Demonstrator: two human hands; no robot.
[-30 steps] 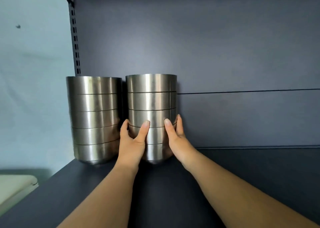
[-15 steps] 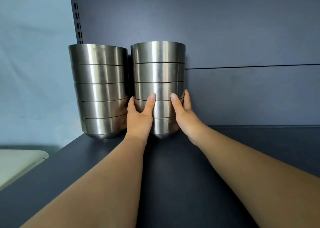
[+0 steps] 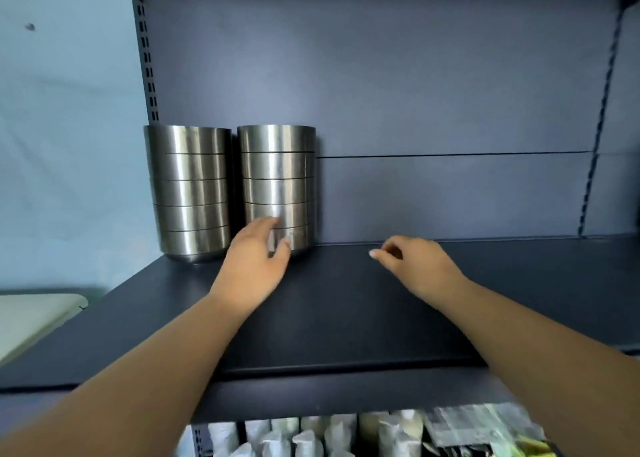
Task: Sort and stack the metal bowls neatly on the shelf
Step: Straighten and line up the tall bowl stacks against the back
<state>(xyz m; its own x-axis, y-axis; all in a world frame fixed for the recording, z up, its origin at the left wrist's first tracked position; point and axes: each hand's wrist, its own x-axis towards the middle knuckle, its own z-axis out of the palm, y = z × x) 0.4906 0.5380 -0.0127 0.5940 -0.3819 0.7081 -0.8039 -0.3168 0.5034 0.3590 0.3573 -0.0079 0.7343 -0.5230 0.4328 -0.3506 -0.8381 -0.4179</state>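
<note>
Letting go now: the left hand (image 3: 254, 260) has its fingers (image 3: 266, 222) loosely spread, holding nothing, tips hovering just in front of the right-hand stack (image 3: 278, 188), whether they touch it I can't tell. The right hand (image 3: 414, 262) has peeled well away from that stack, fingers loosely curled around nothing, where half a second ago both hands cupped its lower bowls. That stack now stands free on the shelf (image 3: 363, 318), just beside the left-hand stack (image 3: 190, 191), both against the back panel (image 3: 415, 75). Looks settled; I'd say this placement is done.
</note>
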